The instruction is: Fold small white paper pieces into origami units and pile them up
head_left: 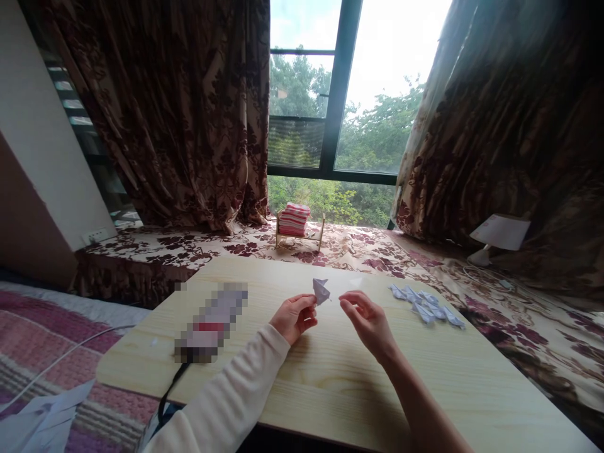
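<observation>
My left hand point(293, 316), in a cream sleeve, pinches a small folded paper figure point(321, 291) between thumb and fingers above the wooden table. The figure is pale, with pointed tips at its top. Just right of it, with a small gap, is my right hand point(369, 319). Its thumb and forefinger are drawn together, the other fingers curl in, and nothing shows between them. Farther right lies a cluster of several similar folded paper pieces point(427, 305) on the table point(340, 390).
A blurred-out object point(212, 324) with a black strap lies on the table's left. Beyond the table, a small rack point(321, 233) holds folded red-and-white cloth point(294, 220) on the window ledge. A white lamp point(501, 231) stands right. Paper sheets point(44, 418) lie on the bed at lower left.
</observation>
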Demonstrator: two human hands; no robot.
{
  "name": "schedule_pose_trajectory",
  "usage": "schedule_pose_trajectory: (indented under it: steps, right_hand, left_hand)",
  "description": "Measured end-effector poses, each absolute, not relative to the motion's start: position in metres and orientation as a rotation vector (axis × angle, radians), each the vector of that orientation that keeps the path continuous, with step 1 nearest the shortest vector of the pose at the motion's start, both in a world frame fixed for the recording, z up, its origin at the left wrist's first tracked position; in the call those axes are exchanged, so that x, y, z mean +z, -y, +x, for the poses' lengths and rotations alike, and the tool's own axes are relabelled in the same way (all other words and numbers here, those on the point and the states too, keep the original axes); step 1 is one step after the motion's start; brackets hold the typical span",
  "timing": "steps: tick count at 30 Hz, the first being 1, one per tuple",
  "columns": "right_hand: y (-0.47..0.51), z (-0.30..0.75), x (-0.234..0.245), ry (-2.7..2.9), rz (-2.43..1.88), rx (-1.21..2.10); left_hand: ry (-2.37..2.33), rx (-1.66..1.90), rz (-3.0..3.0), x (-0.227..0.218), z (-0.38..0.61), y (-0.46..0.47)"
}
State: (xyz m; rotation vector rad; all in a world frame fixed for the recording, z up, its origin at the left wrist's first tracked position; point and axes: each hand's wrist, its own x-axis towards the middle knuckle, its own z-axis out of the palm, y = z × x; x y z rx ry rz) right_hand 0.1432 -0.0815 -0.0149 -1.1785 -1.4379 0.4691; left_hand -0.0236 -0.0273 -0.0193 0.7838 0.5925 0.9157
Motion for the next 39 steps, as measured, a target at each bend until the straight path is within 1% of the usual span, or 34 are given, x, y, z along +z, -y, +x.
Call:
schedule_pose_trajectory:
  steps: [7,13,18,28,39]
  right_hand:
    - [0.084,0.126,-0.013,1.539,-1.156,0.207]
    - [0.083,0.124,-0.012,1.559,-1.173,0.113]
    - [0.082,0.124,-0.013,1.537,-1.186,0.102]
    - [0.081,0.124,-0.015,1.498,-1.160,0.200]
    - [0.078,0.119,-0.018,1.517,-1.140,0.194]
  left_hand:
    - [-0.564,0.881,0.745,-0.021,-0.024,0.026]
    - [-0.565,0.862,0.749,-0.022,-0.023,0.025]
    - [-0.564,0.852,0.748,-0.022,-0.023,0.025]
    - [-0.616,0.911,0.773,-0.022,-0.022,0.026]
    - [-0.654,0.923,0.904,-0.022,-0.018,0.031]
